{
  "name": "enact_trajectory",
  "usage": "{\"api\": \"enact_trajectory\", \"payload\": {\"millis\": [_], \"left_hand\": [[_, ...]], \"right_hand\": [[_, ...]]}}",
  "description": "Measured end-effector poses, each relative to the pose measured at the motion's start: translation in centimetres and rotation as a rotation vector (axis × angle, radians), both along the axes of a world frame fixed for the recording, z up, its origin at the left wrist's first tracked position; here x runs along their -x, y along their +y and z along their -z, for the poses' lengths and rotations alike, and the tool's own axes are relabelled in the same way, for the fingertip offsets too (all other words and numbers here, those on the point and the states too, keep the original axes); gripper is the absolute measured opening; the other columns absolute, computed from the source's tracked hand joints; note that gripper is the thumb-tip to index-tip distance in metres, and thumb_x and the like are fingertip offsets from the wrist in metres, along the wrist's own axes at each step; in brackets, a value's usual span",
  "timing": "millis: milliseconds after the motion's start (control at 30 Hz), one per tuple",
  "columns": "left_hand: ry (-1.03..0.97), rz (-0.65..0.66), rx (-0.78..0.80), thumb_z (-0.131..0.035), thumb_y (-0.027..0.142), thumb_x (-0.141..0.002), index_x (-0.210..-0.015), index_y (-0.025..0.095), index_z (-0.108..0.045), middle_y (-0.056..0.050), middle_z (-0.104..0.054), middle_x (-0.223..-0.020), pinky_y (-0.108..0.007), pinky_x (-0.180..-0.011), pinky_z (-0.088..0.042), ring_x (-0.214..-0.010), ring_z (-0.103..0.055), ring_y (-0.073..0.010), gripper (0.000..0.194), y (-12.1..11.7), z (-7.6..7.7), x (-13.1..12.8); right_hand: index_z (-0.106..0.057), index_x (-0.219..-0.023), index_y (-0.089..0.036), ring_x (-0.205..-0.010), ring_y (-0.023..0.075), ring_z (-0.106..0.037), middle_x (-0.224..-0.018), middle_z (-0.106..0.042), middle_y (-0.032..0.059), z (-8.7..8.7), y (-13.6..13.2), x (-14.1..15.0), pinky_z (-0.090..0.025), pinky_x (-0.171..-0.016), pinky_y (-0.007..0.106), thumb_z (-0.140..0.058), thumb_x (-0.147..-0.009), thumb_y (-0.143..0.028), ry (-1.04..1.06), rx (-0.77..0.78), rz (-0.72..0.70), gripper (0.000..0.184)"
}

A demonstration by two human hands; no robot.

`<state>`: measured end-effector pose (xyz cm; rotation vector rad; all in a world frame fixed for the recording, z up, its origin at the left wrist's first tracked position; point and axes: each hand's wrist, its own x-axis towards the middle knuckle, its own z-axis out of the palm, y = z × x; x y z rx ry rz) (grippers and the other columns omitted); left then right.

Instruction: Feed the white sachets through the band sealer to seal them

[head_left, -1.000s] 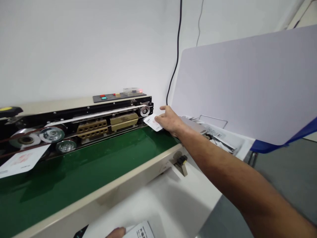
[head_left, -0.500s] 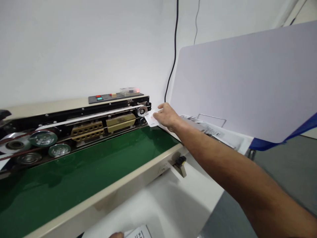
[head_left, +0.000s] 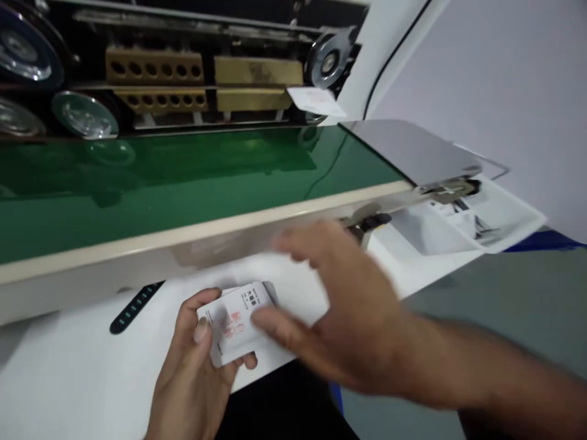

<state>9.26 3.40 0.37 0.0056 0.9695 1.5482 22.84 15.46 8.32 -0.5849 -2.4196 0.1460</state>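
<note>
My left hand [head_left: 197,360] grips a small stack of white sachets [head_left: 236,324] with black lettering and a red print, its thumb on top and fingers beneath. My right hand [head_left: 353,299], smeared a little by motion, is beside the stack with thumb and fingers spread apart. The tip of its thumb overlaps the edge of the top sachet; I cannot tell whether they touch. Another white sachet [head_left: 317,101] sticks out from the inlet rollers at the right end of the band sealer [head_left: 259,71], away from both hands.
A green conveyor belt [head_left: 206,183] runs below the sealer's wheels and brass blocks. At its right end are a grey plate [head_left: 413,150] and a white tray [head_left: 518,214] with printed packets. A dark slotted strip [head_left: 137,307] lies under the conveyor's front edge.
My right hand has let go of a sachet at the sealer's inlet and come back toward my left hand. The view has tilted down, bringing the left hand's stack into full sight.
</note>
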Motion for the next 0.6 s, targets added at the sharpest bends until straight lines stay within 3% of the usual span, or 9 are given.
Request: {"api": "enact_trajectory", "payload": {"millis": [100,200,300,433,600], "left_hand": [[-0.051,0.029,-0.065,-0.056,0.044,-0.09,-0.118,0.032,-0.055,-0.006,-0.067,-0.115,-0.025,-0.067,-0.053,-0.09,-0.063,-0.0183,0.03,-0.2,0.8,0.3],[-0.065,0.047,-0.156,-0.05,0.047,-0.092,-0.119,0.028,-0.056,-0.008,-0.064,-0.113,-0.027,-0.068,-0.053,-0.087,-0.058,-0.0184,0.034,-0.2,1.3,0.4],[-0.042,0.052,-0.182,-0.045,0.053,-0.091,-0.113,0.024,-0.059,-0.009,-0.057,-0.114,-0.031,-0.066,-0.053,-0.09,-0.054,-0.0229,0.039,0.1,1.2,0.3],[-0.013,0.055,-0.144,-0.049,0.051,-0.09,-0.109,0.027,-0.061,-0.007,-0.05,-0.126,-0.032,-0.067,-0.054,-0.098,-0.054,-0.0253,0.032,0.4,1.0,0.3],[-0.042,0.02,-0.034,-0.058,0.043,-0.088,-0.104,0.028,-0.063,-0.003,-0.063,-0.109,-0.026,-0.066,-0.054,-0.083,-0.061,-0.0173,0.022,0.2,1.3,0.1]], "right_hand": [[-0.035,-0.131,-0.016,-0.11,0.0306,-0.053,-0.119,-0.056,0.0163,4.7,-2.3,-0.1,-0.052,-0.092,0.049,-0.066,-0.084,-0.044,-0.103,0.234,-0.108,0.063],[-0.032,-0.134,-0.017,-0.107,0.0299,-0.054,-0.118,-0.056,0.0151,6.7,-2.2,0.0,-0.052,-0.09,0.05,-0.065,-0.086,-0.039,-0.086,0.369,-0.09,0.062],[-0.033,-0.134,-0.02,-0.107,0.0292,-0.057,-0.119,-0.056,0.014,6.7,-1.7,-0.1,-0.053,-0.09,0.049,-0.064,-0.087,-0.035,-0.052,0.436,0.001,0.058],[-0.03,-0.138,-0.025,-0.111,0.0292,-0.057,-0.126,-0.052,0.0134,6.1,-1.8,-0.7,-0.053,-0.092,0.049,-0.06,-0.089,-0.027,0.079,0.498,0.129,0.058],[-0.027,-0.141,-0.039,-0.087,0.0222,-0.062,-0.093,-0.055,0.0029,4.3,-1.7,-1.7,-0.058,-0.077,0.043,-0.055,-0.09,-0.013,0.488,0.589,0.073,0.063]]}}
